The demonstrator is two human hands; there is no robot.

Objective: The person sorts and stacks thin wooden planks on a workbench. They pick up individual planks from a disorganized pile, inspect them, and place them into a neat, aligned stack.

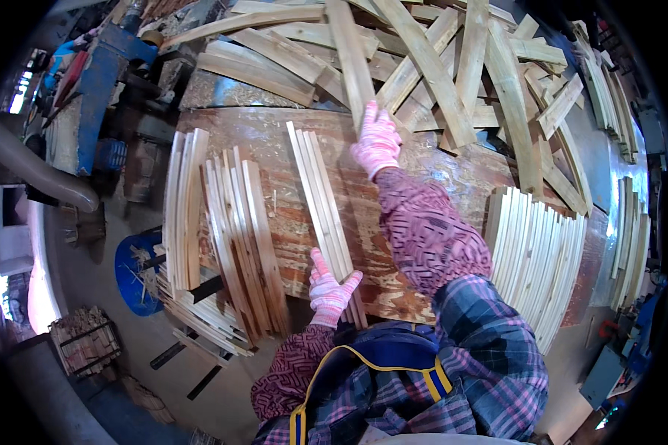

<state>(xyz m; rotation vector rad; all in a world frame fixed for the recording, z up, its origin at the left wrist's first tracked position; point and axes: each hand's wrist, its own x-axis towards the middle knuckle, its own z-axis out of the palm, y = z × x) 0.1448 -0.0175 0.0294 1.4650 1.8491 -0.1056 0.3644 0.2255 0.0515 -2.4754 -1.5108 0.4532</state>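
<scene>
My right hand (378,141), in a pink and white glove, reaches forward to the near end of a long wooden board (350,55). Its fingers lie over the board's end and edge, the underside being hidden. Closer to my body, my gloved left hand (332,291) has its thumb and fingers apart, touching the near end of a few narrow wooden strips (321,196). Those strips lie side by side on the worn wooden tabletop (282,196), pointing away from me.
Loose boards (423,67) are heaped across the far side. Strips stand in bundles at the left (184,211) and beside them (241,237), with a wide row (534,252) at the right. A blue round tub (137,274) and blue machinery (104,96) are at the left.
</scene>
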